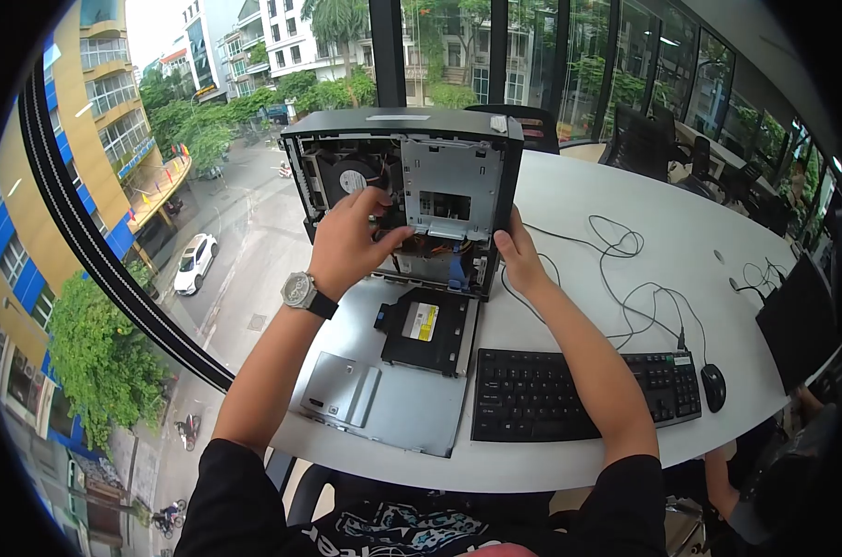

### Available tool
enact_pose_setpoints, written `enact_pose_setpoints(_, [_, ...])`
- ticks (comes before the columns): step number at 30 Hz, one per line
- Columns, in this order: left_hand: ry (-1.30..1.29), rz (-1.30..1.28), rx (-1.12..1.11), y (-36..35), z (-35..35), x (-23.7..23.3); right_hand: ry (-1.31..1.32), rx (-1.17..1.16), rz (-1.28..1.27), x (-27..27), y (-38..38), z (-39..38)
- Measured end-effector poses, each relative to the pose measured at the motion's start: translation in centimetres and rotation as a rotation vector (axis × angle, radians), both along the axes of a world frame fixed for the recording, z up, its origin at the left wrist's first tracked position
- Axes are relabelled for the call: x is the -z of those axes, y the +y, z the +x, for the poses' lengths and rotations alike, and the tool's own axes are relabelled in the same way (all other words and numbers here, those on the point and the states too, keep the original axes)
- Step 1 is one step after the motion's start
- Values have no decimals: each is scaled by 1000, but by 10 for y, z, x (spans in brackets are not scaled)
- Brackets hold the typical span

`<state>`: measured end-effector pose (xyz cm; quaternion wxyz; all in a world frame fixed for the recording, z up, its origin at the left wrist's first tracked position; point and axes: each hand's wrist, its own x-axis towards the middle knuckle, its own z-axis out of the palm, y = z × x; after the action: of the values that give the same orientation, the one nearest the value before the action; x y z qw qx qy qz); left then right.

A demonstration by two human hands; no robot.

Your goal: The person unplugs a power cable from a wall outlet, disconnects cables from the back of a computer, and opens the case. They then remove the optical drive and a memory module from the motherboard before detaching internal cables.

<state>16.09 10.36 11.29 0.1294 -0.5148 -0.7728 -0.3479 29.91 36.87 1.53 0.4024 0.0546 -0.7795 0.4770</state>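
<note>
A black desktop computer case (402,123) stands upright on the table with its inside facing me. A fan (354,176), a metal drive bracket (449,172) and a blue part (458,269) show in it. My left hand (351,237), with a watch on the wrist, reaches into the case below the fan. Its thumb and fingers are apart; some fingertips are hidden among the dark parts. My right hand (521,258) holds the case's right side, thumb in front and fingers behind. Before the case, a black optical drive (426,330) lies on the metal side panel (416,408).
A black keyboard (532,395) and a mouse (712,387) are at the right on the white table (569,181). Loose black cables (616,246) run behind them. A dark monitor (800,320) stands at the far right, near another person (783,473). Windows border the table's left side.
</note>
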Motion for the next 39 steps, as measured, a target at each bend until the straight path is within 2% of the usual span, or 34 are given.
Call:
enact_pose_setpoints(1, [355, 81, -24, 3, -1, -4, 35, 13, -13, 0, -3, 0])
enact_pose_setpoints(2, [362, 85, -20, 7, -1, -4, 42, 17, -10, -6, -8, 2])
enact_pose_setpoints(4, [712, 32, 227, 23, 4, 1, 321, 387, 486, -18, -17, 8])
enact_pose_setpoints(5, [763, 89, 280, 33, 8, 6, 323, 382, 475, -20, -20, 9])
enact_pose_setpoints(10, [840, 87, 248, 63, 4, 19, 290, 390, 468, -16, -23, 6])
enact_pose_setpoints(14, [979, 50, 270, 67, -2, 0, 264, 360, 457, -13, -20, 6])
enact_pose_setpoints(16, [1078, -225, 428, 68, -10, -15, 270, 353, 462, -14, -19, 6])
enact_pose_setpoints(17, [1076, -226, 429, 70, -9, -17, 270, 341, 467, -13, -19, 6])
enact_pose_setpoints(19, [1229, -340, 515, 72, -5, -21, 270, 333, 470, -13, -18, 8])
enact_pose_setpoints(31, [1327, -103, 571, 65, -8, -15, 269, 362, 456, -16, -25, 7])
enact_pose_setpoints(39, [1341, -196, 648, 70, -12, -22, 274, 385, 489, -17, -27, 8])
